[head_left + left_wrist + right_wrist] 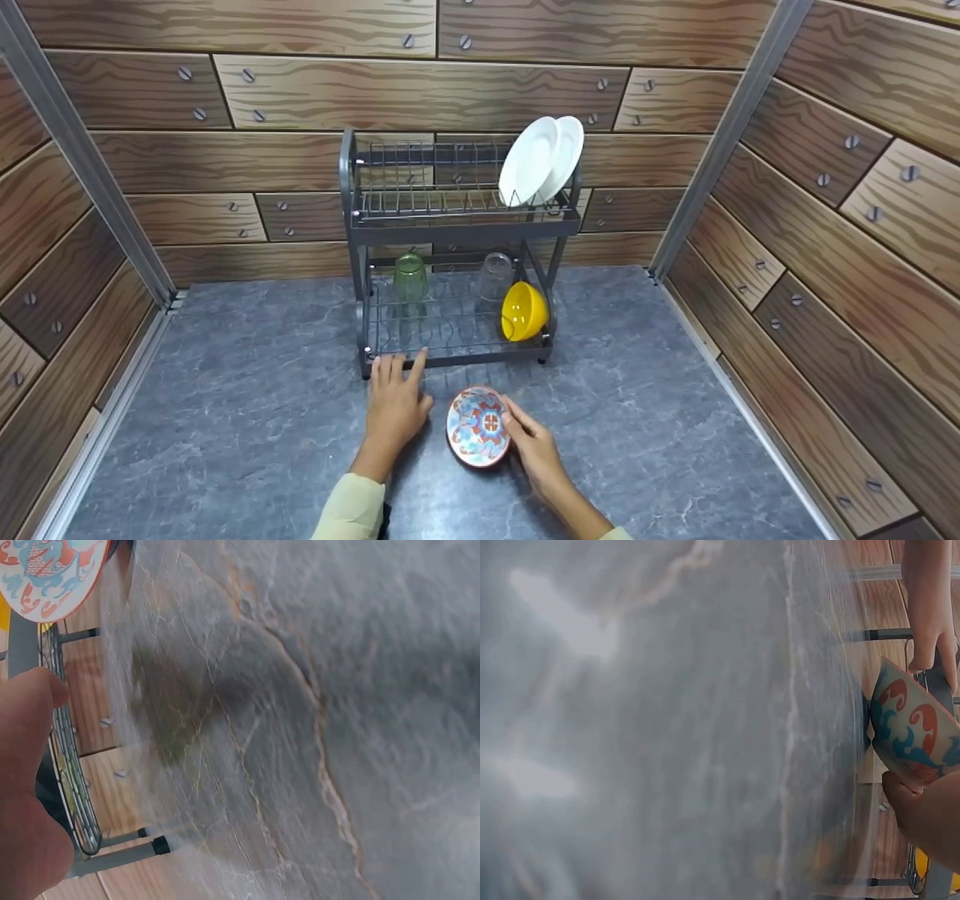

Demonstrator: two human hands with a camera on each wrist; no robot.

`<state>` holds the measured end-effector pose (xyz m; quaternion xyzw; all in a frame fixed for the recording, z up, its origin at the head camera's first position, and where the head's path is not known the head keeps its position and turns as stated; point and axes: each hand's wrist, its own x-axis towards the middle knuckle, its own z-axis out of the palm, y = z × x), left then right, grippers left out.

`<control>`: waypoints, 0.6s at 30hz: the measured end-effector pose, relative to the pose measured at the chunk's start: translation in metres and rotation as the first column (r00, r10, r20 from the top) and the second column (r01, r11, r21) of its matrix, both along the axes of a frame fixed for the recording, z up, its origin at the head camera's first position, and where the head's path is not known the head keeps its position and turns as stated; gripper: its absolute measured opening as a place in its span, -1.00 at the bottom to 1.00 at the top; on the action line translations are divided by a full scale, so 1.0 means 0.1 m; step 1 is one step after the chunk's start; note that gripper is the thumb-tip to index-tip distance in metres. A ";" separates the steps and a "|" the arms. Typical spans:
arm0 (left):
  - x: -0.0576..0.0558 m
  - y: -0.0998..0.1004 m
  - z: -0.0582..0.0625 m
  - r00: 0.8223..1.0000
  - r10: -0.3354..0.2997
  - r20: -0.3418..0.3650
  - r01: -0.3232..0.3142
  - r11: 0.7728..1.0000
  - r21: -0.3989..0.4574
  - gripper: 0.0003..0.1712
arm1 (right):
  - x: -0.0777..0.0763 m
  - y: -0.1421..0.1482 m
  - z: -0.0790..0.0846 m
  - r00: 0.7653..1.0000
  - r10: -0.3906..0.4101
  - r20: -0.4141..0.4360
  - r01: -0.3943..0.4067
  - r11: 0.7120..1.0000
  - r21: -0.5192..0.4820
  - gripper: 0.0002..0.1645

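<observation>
A patterned bowl (478, 427), white with red and blue motifs, is tilted so its inside faces up toward the head view. My right hand (534, 448) pinches its right rim, thumb near the inside. In the right wrist view the bowl's painted outside (915, 727) shows above the right hand (926, 814). My left hand (396, 409) reaches to the front edge of the dish rack's lower tier (465, 358), its fingers extended and spread. Nothing is held in it. The left wrist view shows the left thumb (34, 705) beside the rack's wire, with part of the bowl (52, 574) above.
Two white plates (531, 161) lean on the upper tier's (465, 234) right end. Below are an upturned green glass (410, 277), a clear glass (496, 276) and a yellow bowl (525, 311) on its side. Wood-patterned walls (420, 94) enclose the grey marbled surface (247, 420).
</observation>
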<state>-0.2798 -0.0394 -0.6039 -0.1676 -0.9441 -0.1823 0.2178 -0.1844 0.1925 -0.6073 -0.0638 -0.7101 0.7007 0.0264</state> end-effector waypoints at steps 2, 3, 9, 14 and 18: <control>0.00 0.00 0.00 1.000 -0.002 0.000 0.002 1.000 -0.001 -0.09 | 0.00 -0.01 0.00 1.000 -0.010 -0.003 0.009 1.000 -0.011 -0.39; 0.00 0.00 0.00 1.000 -0.003 -0.001 0.003 1.000 -0.001 -0.09 | 0.01 -0.01 0.00 1.000 -0.018 -0.007 0.018 1.000 -0.014 -0.39; 0.00 0.00 0.01 1.000 -0.003 -0.006 0.003 1.000 -0.001 -0.09 | 0.01 -0.03 0.01 0.988 -0.119 -0.096 0.126 0.989 0.071 -0.48; 0.00 0.00 0.01 1.000 0.002 -0.006 -0.002 1.000 -0.013 -0.09 | 0.02 -0.02 0.03 0.971 -0.171 -0.169 0.196 0.970 0.143 -0.50; 0.00 0.00 0.01 1.000 -0.004 -0.029 0.003 1.000 -0.010 -0.10 | 0.07 -0.05 0.14 0.958 -0.179 -0.222 0.220 0.960 0.173 -0.53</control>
